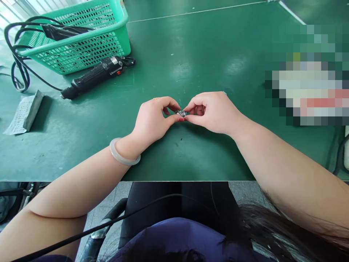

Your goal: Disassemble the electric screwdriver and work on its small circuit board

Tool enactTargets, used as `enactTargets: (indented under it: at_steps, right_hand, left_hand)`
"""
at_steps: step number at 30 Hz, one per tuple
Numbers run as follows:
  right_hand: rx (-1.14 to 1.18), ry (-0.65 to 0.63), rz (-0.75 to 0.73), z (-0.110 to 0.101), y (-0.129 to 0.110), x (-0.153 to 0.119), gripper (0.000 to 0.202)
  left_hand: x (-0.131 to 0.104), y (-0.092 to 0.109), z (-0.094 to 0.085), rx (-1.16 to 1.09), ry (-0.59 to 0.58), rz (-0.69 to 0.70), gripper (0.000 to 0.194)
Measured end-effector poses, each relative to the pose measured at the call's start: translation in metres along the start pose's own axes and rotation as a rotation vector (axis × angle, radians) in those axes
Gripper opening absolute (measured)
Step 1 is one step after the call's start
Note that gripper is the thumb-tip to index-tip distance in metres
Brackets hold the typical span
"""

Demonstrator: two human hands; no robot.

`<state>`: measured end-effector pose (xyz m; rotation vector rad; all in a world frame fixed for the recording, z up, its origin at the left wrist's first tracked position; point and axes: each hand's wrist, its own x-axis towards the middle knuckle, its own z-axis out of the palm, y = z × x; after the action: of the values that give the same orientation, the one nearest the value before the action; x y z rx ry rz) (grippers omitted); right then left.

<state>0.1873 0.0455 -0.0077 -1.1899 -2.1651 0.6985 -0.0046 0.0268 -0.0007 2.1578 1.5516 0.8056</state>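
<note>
A small metallic part [181, 113], silvery with dark slots, sits between my two hands just above the green table. My left hand [154, 116] pinches its left end between thumb and fingertips. From the other side, my right hand [212, 111] grips the right end with thumb and index finger, its other fingers curled in. The fingertips cover much of the part, so its exact kind cannot be made out. A pale bangle [124, 154] circles my left wrist.
A black electric screwdriver [92, 77] lies at the left beside a green plastic basket [81, 47] holding black cable. A folded paper piece [24, 112] lies at far left. A blurred-out patch [308, 87] covers the right side. The table's front edge [180, 181] runs before my lap.
</note>
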Motion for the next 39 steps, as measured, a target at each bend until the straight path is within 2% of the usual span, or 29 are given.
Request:
enactTargets:
  at_steps: [5,11,25,32,36,39]
  right_hand:
    - [0.025,0.013,0.040,-0.005,0.006,0.001,0.015]
    - [0.051,-0.006,0.047,-0.005,0.013,0.003,0.019]
    - [0.026,0.023,0.070,-0.009,0.016,0.003,0.018]
    - [0.030,0.020,0.081,-0.009,0.018,0.003,0.022]
    - [0.022,0.033,0.088,-0.009,0.016,0.003,0.021]
    - [0.038,0.073,0.090,-0.008,0.015,0.003,0.022]
  left_hand:
    - [0.001,-0.003,0.002,-0.021,-0.016,-0.054,0.033]
    - [0.002,-0.004,0.003,0.021,-0.042,-0.025,0.016]
    - [0.008,-0.003,0.009,0.023,0.014,-0.006,0.015]
    - [0.011,-0.002,0.009,0.012,0.005,-0.030,0.013]
    - [0.009,-0.001,0.009,-0.088,-0.018,-0.067,0.013]
    - [0.008,-0.001,0.011,-0.290,-0.062,-0.135,0.021]
